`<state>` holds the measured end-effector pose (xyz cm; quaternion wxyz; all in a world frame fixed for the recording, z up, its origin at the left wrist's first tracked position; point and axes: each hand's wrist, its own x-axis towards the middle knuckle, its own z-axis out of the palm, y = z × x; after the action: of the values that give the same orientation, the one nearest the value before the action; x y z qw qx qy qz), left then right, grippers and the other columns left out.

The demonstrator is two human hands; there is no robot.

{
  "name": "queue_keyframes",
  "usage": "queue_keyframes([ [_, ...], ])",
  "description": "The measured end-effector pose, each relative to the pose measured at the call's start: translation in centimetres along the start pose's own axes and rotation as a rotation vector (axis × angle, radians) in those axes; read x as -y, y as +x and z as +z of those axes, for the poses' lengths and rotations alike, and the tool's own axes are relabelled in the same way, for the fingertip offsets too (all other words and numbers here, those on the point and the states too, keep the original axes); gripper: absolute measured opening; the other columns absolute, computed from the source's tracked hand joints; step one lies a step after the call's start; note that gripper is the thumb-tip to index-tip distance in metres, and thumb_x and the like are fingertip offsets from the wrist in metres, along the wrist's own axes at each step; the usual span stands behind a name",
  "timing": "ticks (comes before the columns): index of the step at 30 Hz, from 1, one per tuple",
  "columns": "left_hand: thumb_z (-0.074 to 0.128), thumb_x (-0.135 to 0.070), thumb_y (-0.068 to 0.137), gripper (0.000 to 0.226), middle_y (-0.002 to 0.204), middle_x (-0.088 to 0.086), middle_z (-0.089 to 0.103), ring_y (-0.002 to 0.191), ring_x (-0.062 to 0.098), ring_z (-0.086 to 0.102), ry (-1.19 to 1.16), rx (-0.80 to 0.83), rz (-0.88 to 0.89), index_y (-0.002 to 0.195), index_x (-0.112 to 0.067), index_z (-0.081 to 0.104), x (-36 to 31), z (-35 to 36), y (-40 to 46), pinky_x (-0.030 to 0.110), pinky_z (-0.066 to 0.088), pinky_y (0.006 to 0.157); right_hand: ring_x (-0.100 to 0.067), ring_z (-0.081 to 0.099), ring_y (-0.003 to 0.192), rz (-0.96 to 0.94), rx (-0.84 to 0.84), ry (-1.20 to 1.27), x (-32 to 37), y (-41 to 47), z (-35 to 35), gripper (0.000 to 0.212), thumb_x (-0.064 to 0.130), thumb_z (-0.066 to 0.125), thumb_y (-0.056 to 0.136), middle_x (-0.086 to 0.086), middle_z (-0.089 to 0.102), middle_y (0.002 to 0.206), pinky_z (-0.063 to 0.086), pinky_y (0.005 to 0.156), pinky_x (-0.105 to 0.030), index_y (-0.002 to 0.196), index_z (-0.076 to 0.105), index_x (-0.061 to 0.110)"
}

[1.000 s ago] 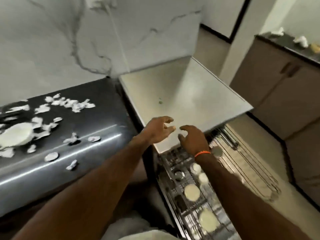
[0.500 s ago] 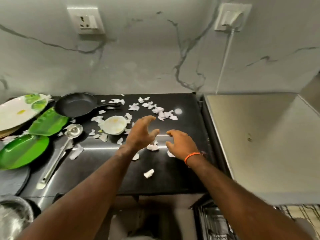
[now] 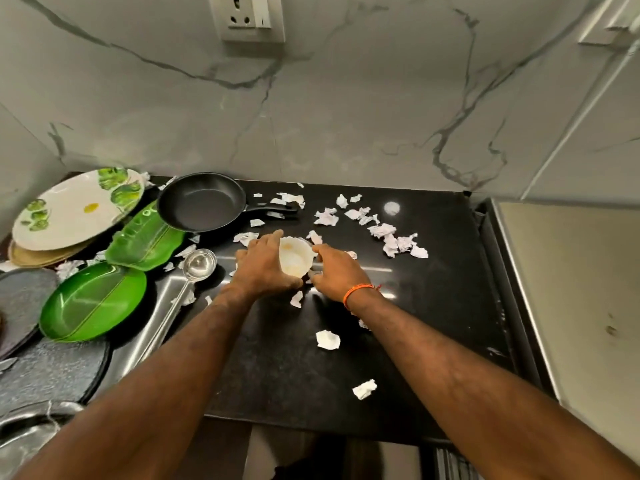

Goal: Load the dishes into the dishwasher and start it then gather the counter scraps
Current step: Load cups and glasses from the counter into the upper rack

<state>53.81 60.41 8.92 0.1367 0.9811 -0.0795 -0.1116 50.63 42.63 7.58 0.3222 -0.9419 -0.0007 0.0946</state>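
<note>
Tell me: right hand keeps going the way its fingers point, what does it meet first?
The right hand points up-left at the white bowl; its fingertips look already at the rim, so the bowl comes first. Contact itself is hard to confirm from this view.

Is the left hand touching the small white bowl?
Touching. The head view shows the left hand wrapped against the near left side of the small white bowl, with no gap visible.

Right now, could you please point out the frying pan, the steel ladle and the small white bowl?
frying pan (image 3: 201,202), head view, on its dark inner base.
steel ladle (image 3: 198,264), head view, on its cup.
small white bowl (image 3: 295,260), head view, on its inside.
</note>
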Motion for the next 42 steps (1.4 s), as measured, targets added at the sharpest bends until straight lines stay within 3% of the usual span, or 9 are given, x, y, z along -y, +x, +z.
queue_keyframes([
  [4, 0.091, -0.055, 0.054, 0.128, 0.150, 0.010, 0.046, 0.138, 0.032, 0.039, -0.153, -0.024, 0.031, 0.157, -0.014, 0.026, -0.3, 0.2, 0.4, 0.047, 0.035, 0.113, -0.022, 0.061, 0.117, 0.042, 0.019, 0.182, -0.4, -0.1, 0.1, 0.073, 0.016, 0.073, 0.082, -0.003, 0.062, 0.131, 0.050, 0.099, -0.035, 0.147, 0.040, 0.019],
  [7, 0.094, -0.055, 0.049, 0.132, 0.140, 0.008, 0.053, 0.129, 0.026, 0.049, -0.423, 0.009, 0.034, 0.156, -0.014, 0.029, -2.1, 0.2, -0.3, 0.041, 0.043, 0.110, -0.015, 0.061, 0.108, 0.063, 0.037, 0.375, -1.7, -1.8, -1.2, 0.092, 0.010, 0.079, 0.078, 0.006, 0.053, 0.128, 0.056, 0.087, -0.030, 0.154, 0.028, 0.024],
  [12, 0.095, -0.046, 0.060, 0.124, 0.129, 0.003, 0.058, 0.118, 0.021, 0.059, -0.852, 0.333, 0.045, 0.158, -0.018, 0.023, -8.8, 0.0, -1.7, 0.041, 0.048, 0.104, -0.015, 0.056, 0.122, 0.073, -0.060, 0.587, -6.0, -6.6, -4.4, 0.119, 0.030, 0.095, 0.057, 0.007, 0.052, 0.138, 0.052, 0.101, -0.038, 0.152, 0.023, 0.037],
  [18, 0.074, -0.045, 0.085, 0.061, 0.127, 0.018, 0.068, 0.114, 0.033, 0.068, -1.138, 0.731, 0.278, 0.134, -0.012, 0.059, -21.0, 2.1, -4.0, 0.045, 0.058, 0.091, -0.015, 0.060, 0.113, 0.138, -0.488, 0.656, -12.4, -16.0, -9.8, 0.101, 0.033, 0.096, 0.061, 0.005, 0.050, 0.132, 0.058, 0.090, -0.038, 0.138, 0.030, 0.036],
  [22, 0.072, -0.046, 0.088, 0.042, 0.114, 0.013, 0.072, 0.107, 0.036, 0.069, -1.039, 0.613, 0.409, 0.120, -0.018, 0.067, -30.9, 5.5, -6.0, 0.049, 0.057, 0.089, -0.012, 0.062, 0.107, 0.332, -0.742, 0.610, -18.1, -24.2, -12.6, 0.099, 0.038, 0.097, 0.056, 0.009, 0.057, 0.125, 0.057, 0.089, -0.032, 0.133, 0.036, 0.038],
  [27, 0.074, -0.034, 0.088, 0.044, 0.116, 0.003, 0.072, 0.100, 0.015, 0.069, -0.644, 0.565, 0.898, 0.129, -0.018, 0.067, -43.0, 10.6, -11.6, 0.029, 0.054, 0.094, -0.020, 0.060, 0.106, 0.579, -0.907, 0.496, -24.4, -36.4, -14.1, 0.099, 0.030, 0.098, 0.056, 0.006, 0.058, 0.124, 0.053, 0.090, -0.032, 0.137, 0.041, 0.029],
  [31, 0.075, -0.021, 0.091, 0.040, 0.121, -0.001, 0.071, 0.097, 0.015, 0.070, -0.425, 0.600, 1.180, 0.130, -0.021, 0.067, -50.0, 15.9, -17.6, 0.032, 0.054, 0.096, -0.018, 0.057, 0.110, 0.752, -0.994, 0.466, -28.6, -45.8, -13.1, 0.096, 0.027, 0.096, 0.058, 0.004, 0.057, 0.125, 0.052, 0.093, -0.035, 0.138, 0.043, 0.027],
  [38, 0.075, -0.028, 0.089, 0.044, 0.129, -0.004, 0.068, 0.112, 0.009, 0.066, -0.212, 0.865, 1.402, 0.132, -0.029, 0.066, -58.4, 25.1, -29.1, 0.032, 0.053, 0.099, -0.025, 0.060, 0.097, 1.086, -0.979, 0.408, -35.4, -61.1, -10.5, 0.100, 0.036, 0.095, 0.055, -0.003, 0.058, 0.119, 0.055, 0.081, -0.037, 0.132, 0.031, 0.028],
  [42, 0.071, -0.028, 0.094, 0.046, 0.135, 0.000, 0.065, 0.117, 0.010, 0.062, -0.124, 0.947, 1.391, 0.138, -0.024, 0.060, -62.2, 30.6, -32.4, 0.033, 0.053, 0.101, -0.027, 0.060, 0.100, 1.234, -0.987, 0.444, -40.3, -66.6, -9.3, 0.095, 0.046, 0.093, 0.056, -0.006, 0.060, 0.126, 0.058, 0.083, -0.044, 0.130, 0.037, 0.029],
])
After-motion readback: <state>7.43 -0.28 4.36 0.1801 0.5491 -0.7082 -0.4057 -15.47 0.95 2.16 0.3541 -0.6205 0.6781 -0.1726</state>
